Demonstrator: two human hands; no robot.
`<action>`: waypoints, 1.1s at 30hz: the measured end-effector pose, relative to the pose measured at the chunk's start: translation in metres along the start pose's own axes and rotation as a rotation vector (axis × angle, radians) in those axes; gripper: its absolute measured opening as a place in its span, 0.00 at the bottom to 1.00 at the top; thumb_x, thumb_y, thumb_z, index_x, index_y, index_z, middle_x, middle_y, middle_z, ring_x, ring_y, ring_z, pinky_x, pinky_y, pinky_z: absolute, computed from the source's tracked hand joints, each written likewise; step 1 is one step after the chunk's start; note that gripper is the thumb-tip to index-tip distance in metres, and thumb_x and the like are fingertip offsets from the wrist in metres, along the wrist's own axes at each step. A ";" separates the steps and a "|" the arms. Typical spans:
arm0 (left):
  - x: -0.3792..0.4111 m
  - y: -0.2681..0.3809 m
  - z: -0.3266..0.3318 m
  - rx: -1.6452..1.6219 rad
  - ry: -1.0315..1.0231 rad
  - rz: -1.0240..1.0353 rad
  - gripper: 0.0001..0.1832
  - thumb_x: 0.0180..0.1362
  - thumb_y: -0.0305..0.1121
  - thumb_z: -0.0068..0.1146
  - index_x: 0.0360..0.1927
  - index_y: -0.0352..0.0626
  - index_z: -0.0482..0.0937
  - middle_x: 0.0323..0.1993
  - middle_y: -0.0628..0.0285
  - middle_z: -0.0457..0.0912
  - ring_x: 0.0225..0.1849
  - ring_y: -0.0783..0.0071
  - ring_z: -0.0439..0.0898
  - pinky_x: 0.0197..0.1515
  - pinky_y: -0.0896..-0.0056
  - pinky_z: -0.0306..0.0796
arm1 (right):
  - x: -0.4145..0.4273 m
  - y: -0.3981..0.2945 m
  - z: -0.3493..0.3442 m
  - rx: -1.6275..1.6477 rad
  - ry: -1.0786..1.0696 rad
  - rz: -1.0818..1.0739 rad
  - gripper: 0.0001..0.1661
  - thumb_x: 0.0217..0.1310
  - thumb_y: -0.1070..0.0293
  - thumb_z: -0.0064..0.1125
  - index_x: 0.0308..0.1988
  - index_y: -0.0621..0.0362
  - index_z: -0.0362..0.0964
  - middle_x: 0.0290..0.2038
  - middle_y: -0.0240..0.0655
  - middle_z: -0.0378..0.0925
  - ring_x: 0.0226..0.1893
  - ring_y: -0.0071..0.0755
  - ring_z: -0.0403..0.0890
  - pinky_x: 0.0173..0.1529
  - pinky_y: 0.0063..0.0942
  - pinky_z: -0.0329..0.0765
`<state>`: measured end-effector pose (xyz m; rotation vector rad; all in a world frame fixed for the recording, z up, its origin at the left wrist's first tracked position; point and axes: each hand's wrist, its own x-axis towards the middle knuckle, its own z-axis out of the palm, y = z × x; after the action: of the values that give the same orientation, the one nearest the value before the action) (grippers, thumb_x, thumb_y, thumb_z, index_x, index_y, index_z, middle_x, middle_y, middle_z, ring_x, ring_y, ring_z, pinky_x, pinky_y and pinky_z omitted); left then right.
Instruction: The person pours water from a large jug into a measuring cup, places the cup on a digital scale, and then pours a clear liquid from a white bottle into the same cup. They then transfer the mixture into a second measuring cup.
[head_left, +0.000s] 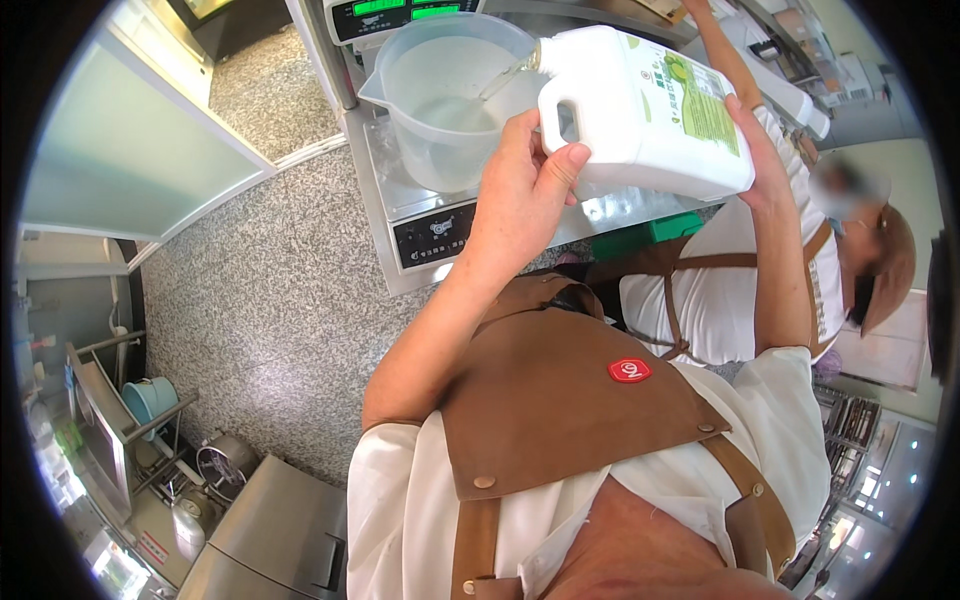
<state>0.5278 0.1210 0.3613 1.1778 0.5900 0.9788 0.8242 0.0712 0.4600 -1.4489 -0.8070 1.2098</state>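
A white plastic jug with a green printed label is tipped to the left over a large clear plastic measuring pitcher. A stream of clear liquid runs from its mouth into the pitcher, which has liquid in its bottom. My left hand grips the jug at its handle, the thumb lying on the near side. At the other end, my right hand holds the jug around its base. The pitcher stands on the steel platform of a digital scale, whose green display is lit.
The scale sits on a steel table. Close on the right, a co-worker in a brown apron and cap stretches an arm past the jug. A green bin is below the table. A frosted panel stands left; a steel cabinet is lower left.
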 end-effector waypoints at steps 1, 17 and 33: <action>-0.001 0.000 0.000 -0.002 0.008 0.007 0.19 0.68 0.36 0.54 0.54 0.32 0.69 0.32 0.60 0.79 0.28 0.78 0.77 0.31 0.77 0.72 | 0.000 0.000 -0.001 -0.002 0.001 -0.004 0.29 0.73 0.52 0.50 0.61 0.63 0.67 0.53 0.40 0.79 0.49 0.28 0.82 0.53 0.26 0.79; -0.004 -0.004 -0.002 -0.016 -0.018 0.012 0.20 0.68 0.34 0.54 0.56 0.31 0.68 0.36 0.59 0.79 0.29 0.78 0.77 0.32 0.77 0.73 | -0.006 0.000 0.001 -0.031 0.021 -0.025 0.28 0.73 0.53 0.50 0.61 0.63 0.68 0.53 0.39 0.79 0.48 0.26 0.83 0.50 0.23 0.80; -0.006 0.013 -0.006 0.065 0.008 0.023 0.28 0.64 0.37 0.61 0.58 0.27 0.66 0.34 0.54 0.81 0.28 0.74 0.79 0.30 0.73 0.75 | -0.004 0.029 -0.005 0.119 -0.005 -0.014 0.27 0.73 0.53 0.49 0.59 0.62 0.69 0.54 0.38 0.79 0.51 0.28 0.81 0.54 0.27 0.78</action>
<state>0.5161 0.1194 0.3714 1.2410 0.6201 0.9906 0.8242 0.0588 0.4328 -1.3422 -0.7348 1.2305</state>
